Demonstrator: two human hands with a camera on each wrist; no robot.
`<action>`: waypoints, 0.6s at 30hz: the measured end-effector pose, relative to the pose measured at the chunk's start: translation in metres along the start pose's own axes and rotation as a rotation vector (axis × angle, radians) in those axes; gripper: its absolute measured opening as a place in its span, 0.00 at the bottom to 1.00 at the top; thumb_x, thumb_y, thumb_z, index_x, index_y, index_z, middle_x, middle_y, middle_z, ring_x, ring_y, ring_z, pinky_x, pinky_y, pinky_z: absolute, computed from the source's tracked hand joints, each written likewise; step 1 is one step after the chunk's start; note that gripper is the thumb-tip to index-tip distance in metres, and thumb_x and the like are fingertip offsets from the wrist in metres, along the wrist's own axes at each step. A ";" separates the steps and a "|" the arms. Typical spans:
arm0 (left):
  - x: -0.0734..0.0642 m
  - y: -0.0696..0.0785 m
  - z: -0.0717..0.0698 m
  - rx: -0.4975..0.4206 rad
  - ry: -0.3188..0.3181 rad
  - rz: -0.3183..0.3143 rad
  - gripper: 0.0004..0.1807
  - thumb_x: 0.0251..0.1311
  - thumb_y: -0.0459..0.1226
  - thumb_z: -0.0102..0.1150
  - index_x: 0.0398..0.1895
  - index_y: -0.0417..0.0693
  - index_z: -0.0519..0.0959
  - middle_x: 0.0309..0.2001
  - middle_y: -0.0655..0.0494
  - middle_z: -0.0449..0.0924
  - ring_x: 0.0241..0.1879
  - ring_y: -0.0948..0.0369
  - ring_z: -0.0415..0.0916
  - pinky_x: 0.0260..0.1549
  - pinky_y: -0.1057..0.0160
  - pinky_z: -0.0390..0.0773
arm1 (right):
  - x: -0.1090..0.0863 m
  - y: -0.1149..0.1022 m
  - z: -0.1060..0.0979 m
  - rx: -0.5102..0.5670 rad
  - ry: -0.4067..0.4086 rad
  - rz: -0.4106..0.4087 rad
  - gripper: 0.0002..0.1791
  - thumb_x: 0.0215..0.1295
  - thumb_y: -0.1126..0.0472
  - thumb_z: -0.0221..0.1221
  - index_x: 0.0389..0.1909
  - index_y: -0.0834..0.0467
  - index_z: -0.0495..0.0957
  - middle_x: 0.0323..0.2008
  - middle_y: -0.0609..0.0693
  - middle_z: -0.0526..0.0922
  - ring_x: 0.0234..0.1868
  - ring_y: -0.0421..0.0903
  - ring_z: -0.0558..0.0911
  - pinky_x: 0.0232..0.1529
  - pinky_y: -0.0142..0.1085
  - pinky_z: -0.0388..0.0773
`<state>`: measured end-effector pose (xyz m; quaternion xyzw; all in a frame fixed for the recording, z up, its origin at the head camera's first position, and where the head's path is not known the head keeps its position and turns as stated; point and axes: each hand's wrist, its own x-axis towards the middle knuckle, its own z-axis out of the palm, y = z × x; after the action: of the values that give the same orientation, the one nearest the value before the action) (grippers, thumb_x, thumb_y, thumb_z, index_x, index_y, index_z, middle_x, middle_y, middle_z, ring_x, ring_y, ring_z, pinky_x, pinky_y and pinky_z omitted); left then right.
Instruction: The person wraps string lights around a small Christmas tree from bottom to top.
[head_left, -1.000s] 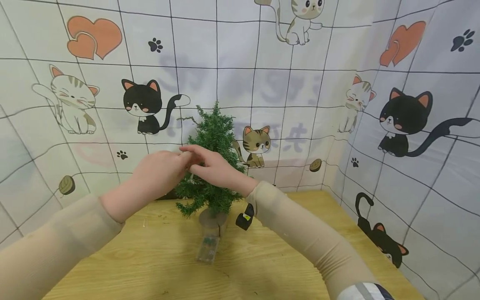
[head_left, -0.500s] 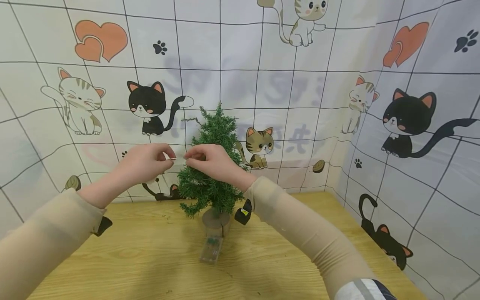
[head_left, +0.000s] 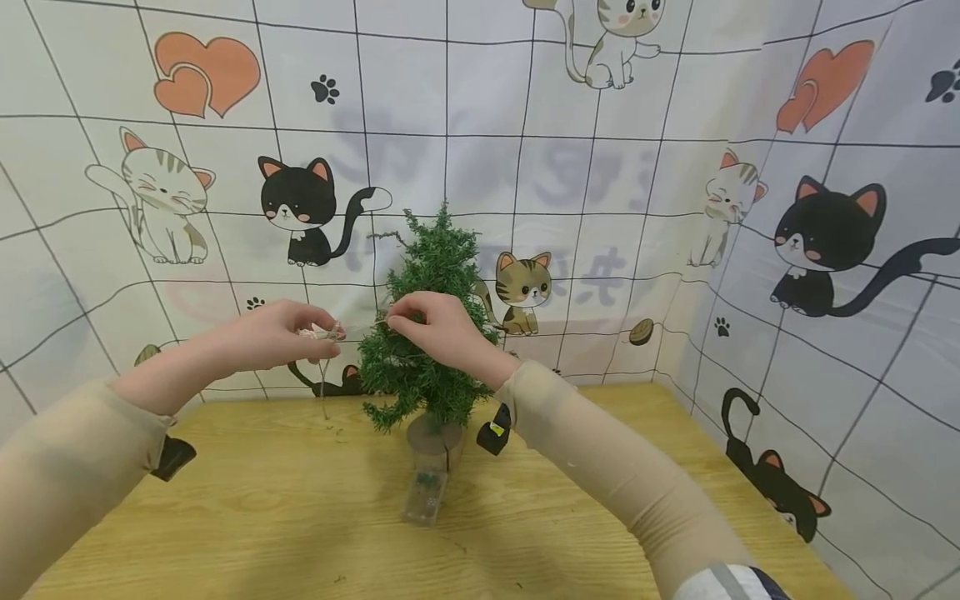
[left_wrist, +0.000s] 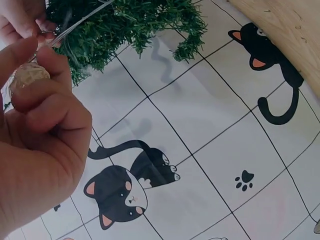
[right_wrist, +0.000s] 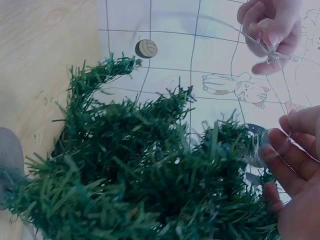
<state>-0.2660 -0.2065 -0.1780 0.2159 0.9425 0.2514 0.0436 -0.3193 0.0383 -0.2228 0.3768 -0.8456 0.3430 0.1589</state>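
Note:
A small artificial Christmas tree [head_left: 442, 250] stands against the wall. Left of it, my left hand [head_left: 270, 337] holds a loose bundle of thin clear wire that looks like a string of fairy lights [left_wrist: 30, 80], its curled fingers around the coil. A loose end dangles below that hand in the head view. My right hand [head_left: 435, 329], in front of the tree's left branches, pinches a strand between thumb and fingertips. The strand runs across the gap between both hands. In the right wrist view, green branches [right_wrist: 135, 170] fill much of the foreground beside the right fingers [right_wrist: 285, 160].
The tree's round brown base [head_left: 433, 437] rests on a wooden table [head_left: 262, 500]. Directly in front of it lies a small clear plastic box [head_left: 425, 498]. A white cloth [head_left: 480, 100] printed with cats covers the walls behind and to the right. Small green bits lie on the tabletop.
The hands, together in front of the tree a second ago, have separated. My left hand has moved left and down, stretching the strand between them. The wire bundle now shows in its fingers.

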 end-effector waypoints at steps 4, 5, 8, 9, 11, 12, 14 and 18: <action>-0.006 -0.006 -0.004 0.003 -0.022 -0.004 0.25 0.62 0.47 0.61 0.57 0.41 0.76 0.35 0.56 0.83 0.38 0.60 0.79 0.44 0.49 0.74 | -0.004 0.007 -0.001 -0.047 0.018 -0.053 0.09 0.70 0.57 0.58 0.42 0.55 0.84 0.48 0.45 0.80 0.53 0.42 0.75 0.54 0.38 0.70; -0.007 -0.006 -0.005 -0.001 -0.024 -0.003 0.24 0.62 0.46 0.61 0.56 0.41 0.77 0.34 0.57 0.84 0.38 0.60 0.79 0.44 0.49 0.74 | -0.005 0.009 -0.001 -0.054 0.028 -0.066 0.08 0.70 0.58 0.58 0.41 0.55 0.84 0.49 0.46 0.80 0.55 0.43 0.74 0.55 0.39 0.69; -0.010 -0.006 -0.007 -0.004 -0.015 0.004 0.14 0.63 0.44 0.61 0.44 0.44 0.81 0.32 0.60 0.82 0.37 0.60 0.76 0.41 0.53 0.73 | -0.008 0.014 -0.001 -0.075 0.061 -0.105 0.07 0.69 0.59 0.59 0.40 0.55 0.84 0.50 0.48 0.79 0.57 0.45 0.72 0.58 0.40 0.67; -0.010 -0.006 -0.008 0.001 -0.010 0.002 0.13 0.63 0.44 0.60 0.42 0.44 0.82 0.31 0.60 0.81 0.36 0.60 0.74 0.39 0.54 0.73 | -0.009 0.015 -0.001 -0.080 0.071 -0.116 0.07 0.69 0.59 0.59 0.39 0.56 0.85 0.50 0.49 0.79 0.56 0.46 0.72 0.58 0.40 0.66; -0.011 -0.004 -0.008 -0.014 -0.007 -0.008 0.11 0.64 0.44 0.59 0.40 0.46 0.83 0.30 0.59 0.79 0.35 0.58 0.72 0.36 0.58 0.72 | -0.010 0.017 -0.001 -0.093 0.084 -0.139 0.07 0.69 0.59 0.59 0.39 0.56 0.85 0.48 0.49 0.80 0.55 0.46 0.72 0.58 0.40 0.66; -0.011 -0.003 -0.007 -0.030 -0.013 -0.014 0.11 0.64 0.44 0.59 0.39 0.47 0.83 0.30 0.57 0.79 0.34 0.58 0.72 0.35 0.59 0.72 | -0.010 0.018 -0.002 -0.098 0.085 -0.148 0.07 0.69 0.59 0.59 0.39 0.56 0.85 0.48 0.49 0.80 0.54 0.46 0.72 0.57 0.39 0.66; -0.010 -0.004 -0.003 -0.065 -0.026 -0.021 0.12 0.64 0.44 0.59 0.42 0.46 0.83 0.32 0.55 0.79 0.34 0.57 0.73 0.34 0.60 0.74 | -0.010 0.017 -0.002 -0.100 0.087 -0.153 0.07 0.69 0.60 0.59 0.39 0.56 0.85 0.47 0.48 0.80 0.54 0.45 0.73 0.57 0.39 0.67; -0.004 -0.014 0.020 -0.139 -0.071 -0.017 0.17 0.65 0.45 0.59 0.49 0.44 0.82 0.40 0.52 0.81 0.35 0.57 0.73 0.30 0.60 0.74 | -0.008 0.013 -0.002 -0.097 0.093 -0.158 0.07 0.69 0.59 0.59 0.40 0.56 0.85 0.46 0.48 0.81 0.52 0.45 0.73 0.55 0.38 0.68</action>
<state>-0.2640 -0.2098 -0.2019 0.2129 0.9225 0.3080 0.0939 -0.3237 0.0499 -0.2313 0.4177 -0.8206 0.3054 0.2425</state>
